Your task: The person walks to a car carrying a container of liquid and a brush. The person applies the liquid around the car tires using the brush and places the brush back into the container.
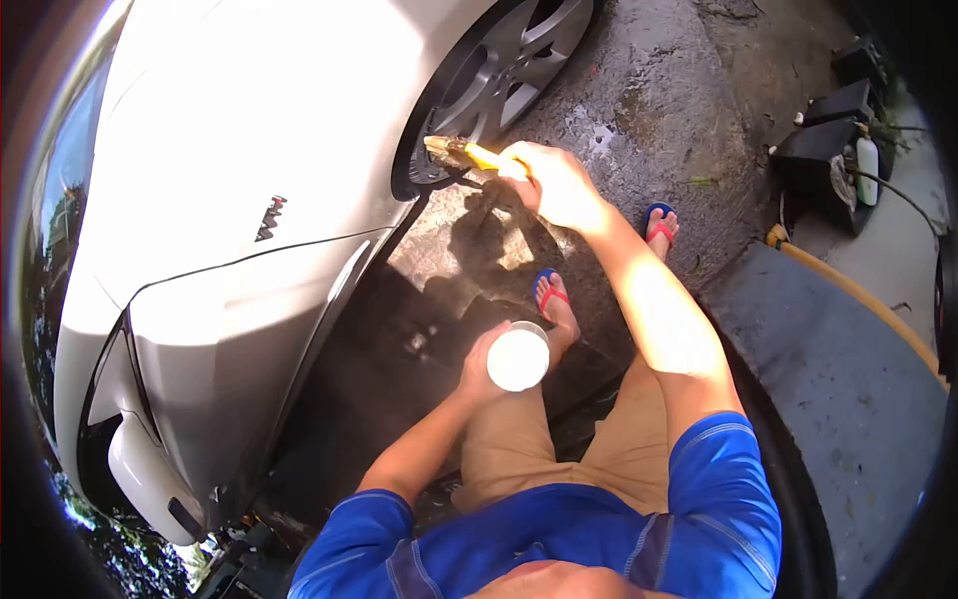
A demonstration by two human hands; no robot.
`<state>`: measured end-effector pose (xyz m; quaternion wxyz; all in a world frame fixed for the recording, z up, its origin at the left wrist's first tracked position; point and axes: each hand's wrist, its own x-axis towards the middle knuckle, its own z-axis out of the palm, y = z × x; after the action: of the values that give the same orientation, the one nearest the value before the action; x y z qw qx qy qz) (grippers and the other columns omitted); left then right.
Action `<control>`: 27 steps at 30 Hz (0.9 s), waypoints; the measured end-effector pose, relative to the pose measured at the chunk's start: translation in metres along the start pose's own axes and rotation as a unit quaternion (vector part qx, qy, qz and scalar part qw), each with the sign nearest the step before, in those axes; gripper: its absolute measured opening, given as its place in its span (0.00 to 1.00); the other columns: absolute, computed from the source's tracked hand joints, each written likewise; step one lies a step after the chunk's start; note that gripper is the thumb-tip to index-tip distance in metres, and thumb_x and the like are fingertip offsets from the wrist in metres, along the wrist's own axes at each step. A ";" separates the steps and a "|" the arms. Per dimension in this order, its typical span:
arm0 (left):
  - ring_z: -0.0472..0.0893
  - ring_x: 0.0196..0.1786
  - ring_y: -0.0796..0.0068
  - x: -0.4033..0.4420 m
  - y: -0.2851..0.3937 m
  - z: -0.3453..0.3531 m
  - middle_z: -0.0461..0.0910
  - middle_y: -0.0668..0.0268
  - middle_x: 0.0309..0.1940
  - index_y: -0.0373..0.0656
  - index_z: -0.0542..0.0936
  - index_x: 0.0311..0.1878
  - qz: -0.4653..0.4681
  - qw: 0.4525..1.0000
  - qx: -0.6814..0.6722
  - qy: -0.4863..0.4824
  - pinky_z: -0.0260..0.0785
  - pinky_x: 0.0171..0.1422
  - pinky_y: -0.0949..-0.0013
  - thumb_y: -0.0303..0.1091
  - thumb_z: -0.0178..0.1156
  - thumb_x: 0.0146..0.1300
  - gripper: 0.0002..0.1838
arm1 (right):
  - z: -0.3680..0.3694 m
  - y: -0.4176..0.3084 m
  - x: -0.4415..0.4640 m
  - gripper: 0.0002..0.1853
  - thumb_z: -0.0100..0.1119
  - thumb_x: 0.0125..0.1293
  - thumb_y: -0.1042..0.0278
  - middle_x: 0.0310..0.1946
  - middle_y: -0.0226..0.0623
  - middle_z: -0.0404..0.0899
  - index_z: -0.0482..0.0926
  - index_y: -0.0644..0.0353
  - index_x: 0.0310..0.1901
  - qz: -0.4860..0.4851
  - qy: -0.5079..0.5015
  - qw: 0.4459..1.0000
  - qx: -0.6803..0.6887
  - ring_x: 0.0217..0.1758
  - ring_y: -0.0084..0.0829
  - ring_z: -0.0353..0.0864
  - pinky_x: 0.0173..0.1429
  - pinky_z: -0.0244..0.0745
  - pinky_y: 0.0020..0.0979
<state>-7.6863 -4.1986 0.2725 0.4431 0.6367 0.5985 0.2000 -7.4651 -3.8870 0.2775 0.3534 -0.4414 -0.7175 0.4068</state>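
Observation:
My right hand [554, 187] is closed around the yellow handle of a paintbrush [467, 153]. The brush's pale bristles point left, over the lower edge of the car's front tire [427, 160]; whether they touch it I cannot tell. Lower down, my left hand [482, 361] wraps round the side of a cup [518, 357] in front of my thigh. A bright white surface fills the cup's round top; what is in it I cannot make out. Above the tire shows a grey spoked wheel rim [514, 65].
A light-coloured car [249, 150] with a side mirror [150, 479] takes up the left. To the right are black containers [823, 160], a white bottle [866, 170], a yellow hose [858, 290] and a grey slab [828, 419]. The concrete ground [689, 130] has wet patches.

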 end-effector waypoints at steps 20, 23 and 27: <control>0.77 0.75 0.59 0.245 -0.193 0.040 0.75 0.54 0.75 0.38 0.71 0.77 -0.020 0.967 -0.248 -0.054 0.73 0.78 0.57 0.42 0.76 0.65 0.41 | 0.015 0.073 0.041 0.12 0.68 0.71 0.65 0.36 0.42 0.83 0.84 0.61 0.51 -0.135 0.078 0.988 -0.023 0.31 0.47 0.88 0.35 0.83 0.46; 0.77 0.75 0.60 0.241 -0.203 0.033 0.77 0.54 0.73 0.38 0.72 0.76 -0.025 0.984 -0.166 -0.059 0.72 0.78 0.59 0.42 0.74 0.67 0.38 | 0.045 0.077 0.035 0.10 0.65 0.73 0.63 0.35 0.40 0.81 0.83 0.60 0.49 -0.152 0.013 0.988 -0.015 0.29 0.47 0.88 0.35 0.84 0.47; 0.77 0.74 0.61 0.241 -0.218 0.034 0.79 0.55 0.71 0.38 0.74 0.75 -0.081 0.973 -0.212 -0.030 0.72 0.78 0.61 0.42 0.72 0.68 0.35 | -0.028 0.114 0.080 0.11 0.67 0.73 0.64 0.34 0.46 0.88 0.86 0.63 0.46 -0.133 0.241 0.956 0.098 0.32 0.51 0.90 0.42 0.85 0.47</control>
<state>-7.7377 -4.0068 0.0130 0.6002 0.4836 0.5785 0.2671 -7.4303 -3.7742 0.1987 0.6083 -0.3899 -0.6201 0.3059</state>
